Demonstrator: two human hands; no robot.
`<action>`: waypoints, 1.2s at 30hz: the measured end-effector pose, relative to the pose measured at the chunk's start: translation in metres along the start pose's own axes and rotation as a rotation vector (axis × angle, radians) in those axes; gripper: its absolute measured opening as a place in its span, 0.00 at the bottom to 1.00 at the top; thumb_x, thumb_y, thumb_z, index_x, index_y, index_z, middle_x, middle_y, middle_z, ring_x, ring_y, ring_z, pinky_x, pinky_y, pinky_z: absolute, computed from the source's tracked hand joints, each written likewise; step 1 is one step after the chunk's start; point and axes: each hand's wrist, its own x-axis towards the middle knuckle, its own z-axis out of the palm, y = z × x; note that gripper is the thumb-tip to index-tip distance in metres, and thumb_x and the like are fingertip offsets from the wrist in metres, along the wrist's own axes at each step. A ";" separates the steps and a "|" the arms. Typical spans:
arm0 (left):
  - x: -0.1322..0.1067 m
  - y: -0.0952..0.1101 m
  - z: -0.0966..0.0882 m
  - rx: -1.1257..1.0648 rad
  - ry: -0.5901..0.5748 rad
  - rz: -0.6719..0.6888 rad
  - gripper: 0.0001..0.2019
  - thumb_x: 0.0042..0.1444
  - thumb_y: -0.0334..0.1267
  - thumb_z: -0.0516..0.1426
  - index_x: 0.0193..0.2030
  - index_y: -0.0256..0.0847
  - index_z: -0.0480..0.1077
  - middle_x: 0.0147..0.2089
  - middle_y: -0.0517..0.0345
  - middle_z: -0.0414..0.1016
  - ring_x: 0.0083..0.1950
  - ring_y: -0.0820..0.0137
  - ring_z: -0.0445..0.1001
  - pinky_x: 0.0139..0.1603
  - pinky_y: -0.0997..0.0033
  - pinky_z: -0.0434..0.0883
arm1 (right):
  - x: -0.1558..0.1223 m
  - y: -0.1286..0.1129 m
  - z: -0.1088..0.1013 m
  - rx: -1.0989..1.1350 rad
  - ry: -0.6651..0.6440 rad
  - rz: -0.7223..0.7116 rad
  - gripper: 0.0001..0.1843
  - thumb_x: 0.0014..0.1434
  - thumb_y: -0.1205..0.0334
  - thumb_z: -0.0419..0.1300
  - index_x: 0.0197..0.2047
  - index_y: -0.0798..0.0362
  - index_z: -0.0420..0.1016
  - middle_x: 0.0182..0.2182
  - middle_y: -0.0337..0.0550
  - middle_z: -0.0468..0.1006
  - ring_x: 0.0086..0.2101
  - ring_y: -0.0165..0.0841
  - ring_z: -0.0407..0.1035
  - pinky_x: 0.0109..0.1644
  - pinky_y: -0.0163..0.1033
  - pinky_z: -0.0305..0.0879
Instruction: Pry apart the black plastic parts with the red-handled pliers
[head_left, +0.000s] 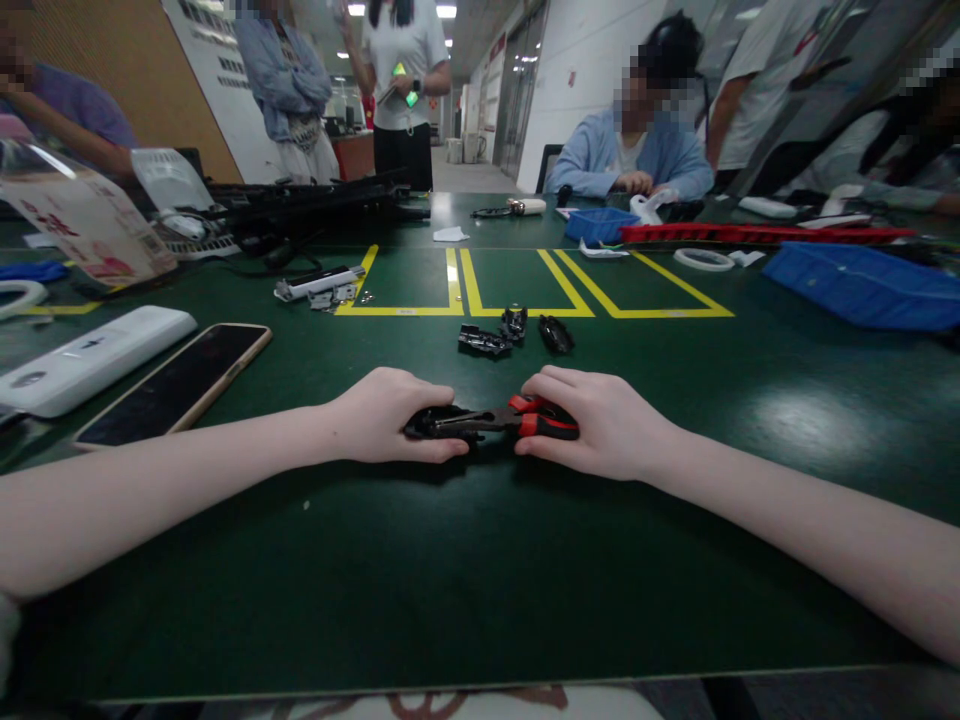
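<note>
My right hand (592, 415) is closed around the red and black handles of a pair of pliers (551, 425), whose dark jaws point left. Between the thumb and fingers of my left hand (386, 415) is a black plastic part (429, 422). The jaws reach over this part and touch it; exactly where they grip, I cannot make out. Just beyond my hands, broken-looking black pieces (484, 340) lie on the green table (480, 580), with another black piece (555, 335) to their right.
At left lie a phone (180, 385), a white power bank (97, 355) and a large bottle (82, 215). Metal bits (334, 296) lie near yellow tape outlines (409, 311). Blue trays (862, 285) and a red strip (765, 234) are at right. A person (630, 150) sits opposite; others stand behind.
</note>
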 end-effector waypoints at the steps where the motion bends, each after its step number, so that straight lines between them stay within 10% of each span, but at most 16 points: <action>1: 0.000 0.000 0.000 0.002 0.003 0.001 0.21 0.62 0.57 0.54 0.33 0.40 0.68 0.27 0.60 0.70 0.27 0.70 0.67 0.29 0.73 0.56 | 0.000 0.000 0.000 0.003 0.000 0.000 0.28 0.61 0.35 0.55 0.44 0.54 0.71 0.38 0.50 0.76 0.34 0.41 0.71 0.34 0.41 0.62; 36: 0.001 0.000 0.000 -0.076 -0.043 -0.025 0.20 0.63 0.58 0.53 0.35 0.41 0.66 0.28 0.61 0.68 0.28 0.70 0.66 0.29 0.72 0.54 | 0.000 0.013 -0.001 0.067 0.005 0.012 0.35 0.58 0.38 0.61 0.58 0.55 0.68 0.47 0.54 0.79 0.43 0.48 0.75 0.45 0.50 0.69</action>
